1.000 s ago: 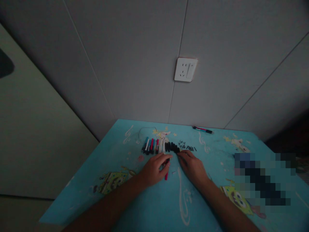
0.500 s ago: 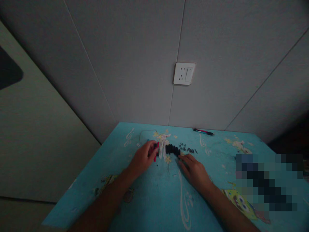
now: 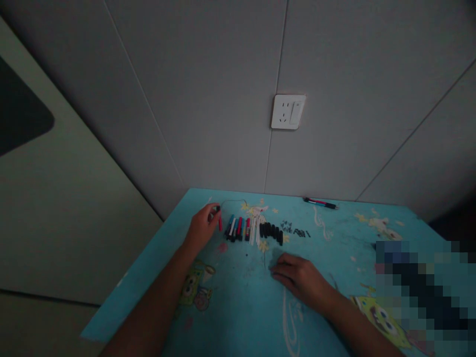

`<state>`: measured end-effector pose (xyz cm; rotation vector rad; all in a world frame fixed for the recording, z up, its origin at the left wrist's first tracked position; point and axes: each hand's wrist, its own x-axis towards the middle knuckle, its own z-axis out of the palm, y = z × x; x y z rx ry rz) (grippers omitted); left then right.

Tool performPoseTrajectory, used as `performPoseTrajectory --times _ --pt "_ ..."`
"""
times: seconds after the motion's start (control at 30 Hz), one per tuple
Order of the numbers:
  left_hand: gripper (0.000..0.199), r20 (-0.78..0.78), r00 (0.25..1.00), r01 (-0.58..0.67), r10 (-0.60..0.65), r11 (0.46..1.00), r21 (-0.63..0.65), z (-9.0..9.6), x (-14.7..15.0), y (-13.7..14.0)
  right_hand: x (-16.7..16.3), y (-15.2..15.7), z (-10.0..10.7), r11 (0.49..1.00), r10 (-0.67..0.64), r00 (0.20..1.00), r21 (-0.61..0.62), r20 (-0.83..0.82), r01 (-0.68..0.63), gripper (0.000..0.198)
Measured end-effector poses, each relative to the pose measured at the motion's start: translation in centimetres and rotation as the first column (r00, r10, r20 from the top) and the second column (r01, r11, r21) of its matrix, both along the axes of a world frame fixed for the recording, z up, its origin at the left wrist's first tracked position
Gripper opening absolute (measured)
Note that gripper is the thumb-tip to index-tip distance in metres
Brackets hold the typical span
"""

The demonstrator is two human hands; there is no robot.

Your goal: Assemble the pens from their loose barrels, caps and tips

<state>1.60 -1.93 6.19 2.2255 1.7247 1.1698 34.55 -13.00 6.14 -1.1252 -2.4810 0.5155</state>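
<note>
My left hand (image 3: 204, 224) is closed in a pinch on a red marker (image 3: 220, 224) with a dark end, held upright left of a row of coloured marker barrels (image 3: 238, 229). These red, blue and white barrels lie side by side, several with black ends. Right beside them lie thin white sticks (image 3: 255, 230), then a line of black caps (image 3: 271, 232). Farther right are small dark pieces (image 3: 295, 229) in loose groups. My right hand (image 3: 297, 275) rests on the table below the caps, fingers extended and thumb slightly apart, with nothing visible in it.
A blue table (image 3: 238, 317) with printed cartoon figures stands against a grey wall. Near its back edge lies a pen (image 3: 320, 203). A wall socket (image 3: 288, 112) is above. Something blurred out by pixel blocks lies at the right.
My left hand has moved left with the red marker, uncovering the row of coloured barrels. My right hand has drawn back from the black caps toward me. The view has shifted slightly.
</note>
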Motion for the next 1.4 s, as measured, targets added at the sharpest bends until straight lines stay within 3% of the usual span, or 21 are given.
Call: performPoseTrajectory --times 0.17,0.5,0.7,0.83,0.9,0.97,1.07,1.17,1.23,1.4 --pt "0.030 -0.102 0.994 0.038 -0.044 0.998 -0.057 -1.2 0.0 0.1 0.0 0.1 -0.2 1.000 -0.008 1.000 -0.010 0.013 0.008 0.021" --pt "0.031 -0.166 0.986 -0.040 0.011 0.985 -0.169 -2.2 1.1 -0.1 0.2 0.2 -0.3 0.999 -0.021 0.999 -0.036 -0.039 0.019 0.018" --pt "0.026 -0.156 0.988 -0.031 0.013 0.993 -0.116 -3.1 2.3 0.0 0.3 0.4 -0.8 0.999 -0.042 0.996 -0.028 -0.085 0.040 0.021" --pt "0.024 -0.127 0.992 -0.021 0.014 0.998 -0.054 -2.4 2.5 -0.2 0.4 0.6 -1.2 0.999 -0.049 0.990 -0.012 -0.132 0.048 0.026" --pt "0.023 -0.113 0.992 0.049 -0.051 0.999 -0.022 -1.8 2.9 -0.7 0.4 0.6 -1.2 0.998 -0.057 0.984 -0.022 -0.167 0.054 0.027" --pt "0.021 -0.118 0.973 0.203 -0.201 0.979 0.006 -1.2 3.9 -1.7 0.3 0.6 -1.1 0.997 -0.068 0.974 -0.049 -0.215 0.059 0.027" --pt "0.017 -0.184 0.874 0.452 -0.449 0.891 -0.026 -0.8 6.4 -4.1 0.1 0.5 -1.0 0.989 -0.137 0.949 -0.100 -0.283 0.113 0.023" --pt "0.016 -0.200 0.780 0.592 -0.593 0.803 -0.073 -0.7 9.1 -6.6 -0.2 0.4 -0.9 0.969 -0.239 0.912 -0.145 -0.333 0.201 0.022" --pt "0.016 -0.173 0.749 0.633 -0.639 0.768 -0.097 -0.6 10.3 -7.8 -0.3 0.3 -1.0 0.962 -0.260 0.897 -0.174 -0.357 0.210 0.024" --pt "0.013 -0.060 0.775 0.620 -0.629 0.775 -0.119 -0.9 11.2 -8.8 -0.4 0.2 -1.4 0.953 -0.275 0.878 -0.231 -0.391 0.196 0.024"
